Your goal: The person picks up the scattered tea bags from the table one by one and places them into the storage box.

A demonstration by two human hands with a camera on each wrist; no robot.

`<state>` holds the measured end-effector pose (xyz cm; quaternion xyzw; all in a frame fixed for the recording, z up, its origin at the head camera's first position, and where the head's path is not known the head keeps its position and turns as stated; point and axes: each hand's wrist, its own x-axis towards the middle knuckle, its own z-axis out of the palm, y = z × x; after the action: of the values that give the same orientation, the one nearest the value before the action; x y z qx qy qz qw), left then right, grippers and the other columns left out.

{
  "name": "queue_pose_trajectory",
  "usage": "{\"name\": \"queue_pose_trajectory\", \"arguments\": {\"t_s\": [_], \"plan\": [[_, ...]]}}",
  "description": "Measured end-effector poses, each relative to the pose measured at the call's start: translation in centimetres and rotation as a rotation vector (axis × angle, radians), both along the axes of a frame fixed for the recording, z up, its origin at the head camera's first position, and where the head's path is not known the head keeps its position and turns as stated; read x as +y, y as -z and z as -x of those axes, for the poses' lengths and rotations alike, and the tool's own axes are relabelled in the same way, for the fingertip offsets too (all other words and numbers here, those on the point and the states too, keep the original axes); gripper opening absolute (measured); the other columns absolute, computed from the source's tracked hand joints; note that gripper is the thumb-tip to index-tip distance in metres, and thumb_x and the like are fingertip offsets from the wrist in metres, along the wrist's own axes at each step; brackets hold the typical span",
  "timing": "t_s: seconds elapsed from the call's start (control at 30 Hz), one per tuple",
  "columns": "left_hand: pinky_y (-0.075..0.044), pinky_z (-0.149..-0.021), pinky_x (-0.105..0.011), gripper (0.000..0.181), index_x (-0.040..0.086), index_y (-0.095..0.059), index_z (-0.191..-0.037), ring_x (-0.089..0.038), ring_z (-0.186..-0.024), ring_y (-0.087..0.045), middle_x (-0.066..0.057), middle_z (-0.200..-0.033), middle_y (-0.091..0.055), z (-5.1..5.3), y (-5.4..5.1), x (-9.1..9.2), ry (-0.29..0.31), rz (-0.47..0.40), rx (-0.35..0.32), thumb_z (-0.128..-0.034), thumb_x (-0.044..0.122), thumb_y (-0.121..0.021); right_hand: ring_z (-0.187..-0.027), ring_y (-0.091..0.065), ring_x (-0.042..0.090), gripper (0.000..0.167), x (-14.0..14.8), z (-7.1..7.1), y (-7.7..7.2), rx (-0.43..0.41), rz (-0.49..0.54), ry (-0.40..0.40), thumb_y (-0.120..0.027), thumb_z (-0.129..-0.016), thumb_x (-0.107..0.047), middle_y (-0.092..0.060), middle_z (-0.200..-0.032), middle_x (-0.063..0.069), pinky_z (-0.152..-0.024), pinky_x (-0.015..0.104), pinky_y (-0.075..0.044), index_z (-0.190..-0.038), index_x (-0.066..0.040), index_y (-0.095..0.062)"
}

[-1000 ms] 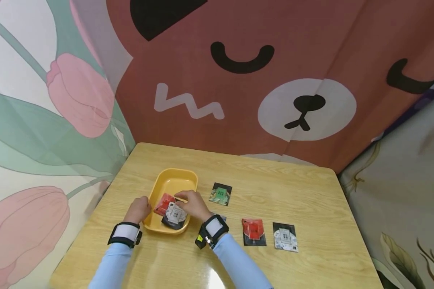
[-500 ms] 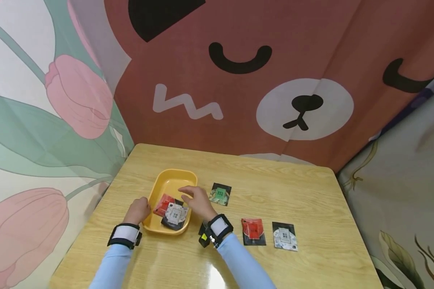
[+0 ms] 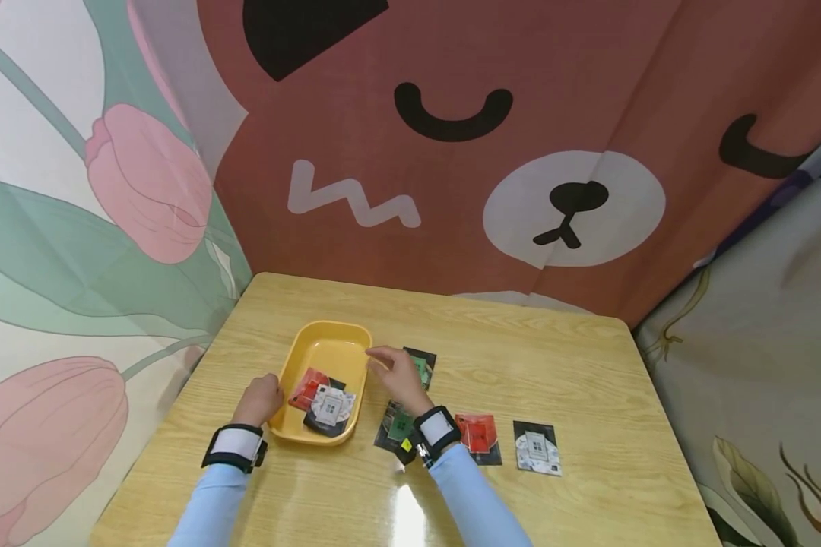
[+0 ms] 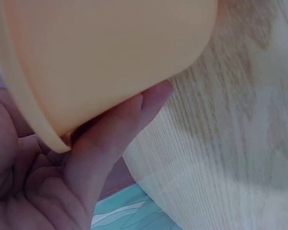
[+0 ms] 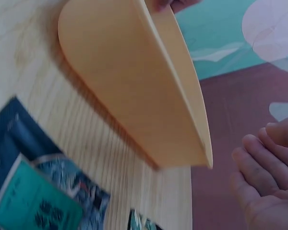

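A yellow tray [image 3: 315, 334] stands at the table's left; a red packet [image 3: 308, 389] and a white-and-black packet [image 3: 330, 409] overlap inside it. The left hand [image 3: 258, 399] grips the tray's left rim; in the left wrist view its fingers [image 4: 110, 139] lie along the outer wall. Just beyond the tray's right rim, the right hand [image 3: 400, 377] hovers with nothing in it, fingers loosely bent. Below that hand lie two green-and-black packets, the upper one [image 3: 420, 365] partly covered by it, the nearer one [image 3: 398, 425] beside the wrist.
Farther right on the wooden table [image 3: 520, 349] lie a red packet [image 3: 477, 435], partly behind the right wristband, and a white-and-black packet [image 3: 537, 448]. Behind the table hangs a curtain [image 3: 356, 258] with a bear face; a floral curtain is at the left.
The right hand has moved from over the packets in the tray to the right, past the rim, with nothing in it. The nearer green packet has come into view. The left hand has stayed on the rim.
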<state>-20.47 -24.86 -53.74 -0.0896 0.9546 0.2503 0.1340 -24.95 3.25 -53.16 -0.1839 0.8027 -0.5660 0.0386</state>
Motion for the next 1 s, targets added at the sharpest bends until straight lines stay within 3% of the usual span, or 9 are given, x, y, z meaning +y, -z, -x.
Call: {"name": "queue_pose_trajectory", "arguments": {"t_s": [0.2,0.33,0.6,0.7,0.77,0.83,1.0], "plan": [[-0.049,-0.061,-0.032,0.021,-0.016,-0.06,-0.104,-0.025,-0.069,-0.059,-0.016,-0.081,-0.06,-0.1,0.0,0.0,-0.014,-0.007,-0.002,-0.1038,0.002,-0.051,-0.13,-0.063,0.043,0.031,1.5,0.9,0.4,0.016,-0.078,0.095,-0.065,-0.1,0.001,-0.068,-0.135,0.023,-0.103,0.056,-0.053,-0.13,0.005,-0.069],[-0.049,-0.061,-0.031,0.021,-0.016,-0.06,-0.103,-0.025,-0.069,-0.059,-0.016,-0.08,-0.06,-0.1,-0.1,0.1,-0.017,-0.01,-0.008,-0.1038,0.003,-0.051,-0.128,-0.063,0.044,0.034,2.2,1.5,1.1,0.022,-0.145,0.142,-0.066,-0.098,0.002,-0.068,-0.134,0.025,-0.105,0.056,-0.051,-0.132,0.006,-0.068],[-0.05,-0.061,-0.031,0.021,-0.017,-0.06,-0.105,-0.024,-0.07,-0.059,-0.016,-0.081,-0.059,-0.1,-0.2,-0.1,-0.02,-0.021,-0.019,-0.1044,0.002,-0.051,-0.117,-0.069,0.045,0.033,3.2,2.4,2.3,0.098,-0.2,0.163,-0.07,-0.095,0.003,-0.071,-0.126,0.027,-0.1,0.057,-0.054,-0.127,0.01,-0.069],[-0.049,-0.061,-0.031,0.021,-0.016,-0.061,-0.103,-0.024,-0.069,-0.058,-0.015,-0.079,-0.059,-0.1,-0.2,0.0,-0.013,-0.014,-0.005,-0.1038,0.002,-0.051,-0.089,-0.075,0.039,0.034,3.5,2.8,2.5,0.101,-0.228,0.163,-0.07,-0.095,0.001,-0.071,-0.125,0.028,-0.095,0.054,-0.057,-0.127,0.01,-0.069],[-0.049,-0.06,-0.031,0.021,-0.016,-0.061,-0.102,-0.024,-0.068,-0.058,-0.015,-0.079,-0.059,0.0,-0.1,0.0,-0.01,-0.007,0.001,-0.1036,0.002,-0.051,-0.064,-0.07,0.032,0.035,3.6,2.9,2.7,0.088,-0.25,0.16,-0.07,-0.095,0.0,-0.071,-0.126,0.029,-0.089,0.052,-0.057,-0.129,0.01,-0.068],[-0.049,-0.06,-0.032,0.02,-0.016,-0.061,-0.1,-0.024,-0.068,-0.058,-0.015,-0.078,-0.059,0.0,-0.1,0.0,-0.008,-0.004,0.009,-0.1031,0.002,-0.051,-0.055,-0.065,0.028,0.036,3.8,3.1,2.8,0.075,-0.277,0.162,-0.071,-0.096,-0.001,-0.071,-0.126,0.028,-0.085,0.05,-0.057,-0.13,0.009,-0.068],[-0.05,-0.061,-0.033,0.02,-0.015,-0.061,-0.101,-0.024,-0.069,-0.058,-0.015,-0.079,-0.059,0.1,0.1,0.1,-0.011,-0.007,0.008,-0.1027,0.002,-0.051,-0.079,-0.075,0.031,0.039,3.9,3.3,3.1,0.033,-0.334,0.16,-0.073,-0.096,-0.003,-0.071,-0.126,0.026,-0.082,0.048,-0.059,-0.133,0.008,-0.067]]}}
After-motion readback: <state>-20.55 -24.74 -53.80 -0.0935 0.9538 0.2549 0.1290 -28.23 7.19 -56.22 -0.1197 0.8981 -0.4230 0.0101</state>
